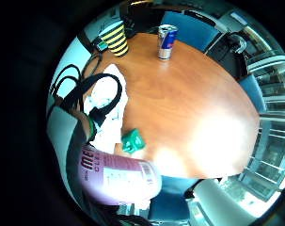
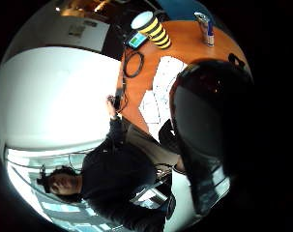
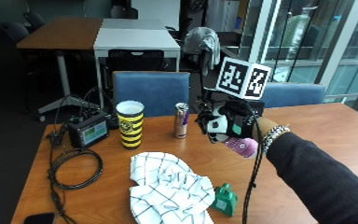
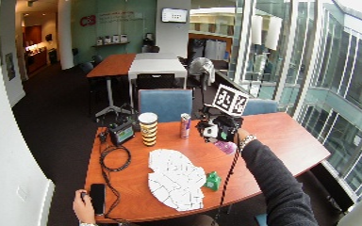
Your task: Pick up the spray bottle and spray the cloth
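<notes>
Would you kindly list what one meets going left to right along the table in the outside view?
Small screen device → striped cup → drink can → gloved right hand holding the spray bottle.

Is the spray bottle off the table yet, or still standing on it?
Off the table. The gloved right hand grips the bottle in the air, tilted, above the tabletop and beyond the cloth.

Open office, rows of meeting tables, blue chairs, glass partition walls, wall screen
</notes>
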Available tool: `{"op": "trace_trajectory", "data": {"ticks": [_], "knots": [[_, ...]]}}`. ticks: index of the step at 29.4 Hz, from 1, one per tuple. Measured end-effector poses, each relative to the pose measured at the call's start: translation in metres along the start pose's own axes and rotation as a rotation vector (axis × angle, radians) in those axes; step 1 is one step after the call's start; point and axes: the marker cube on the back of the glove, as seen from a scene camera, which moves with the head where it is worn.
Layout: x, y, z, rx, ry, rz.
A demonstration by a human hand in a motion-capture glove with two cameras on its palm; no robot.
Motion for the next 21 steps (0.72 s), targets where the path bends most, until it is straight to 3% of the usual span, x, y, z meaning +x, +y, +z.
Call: {"op": "trace_trajectory", "data": {"ticks": [7, 21], "knots": [[-0.026, -0.01, 0.015, -0.173, 0.212, -0.004], [-0.022, -0.02, 0.076, -0.547, 0.366, 0.109]]}}
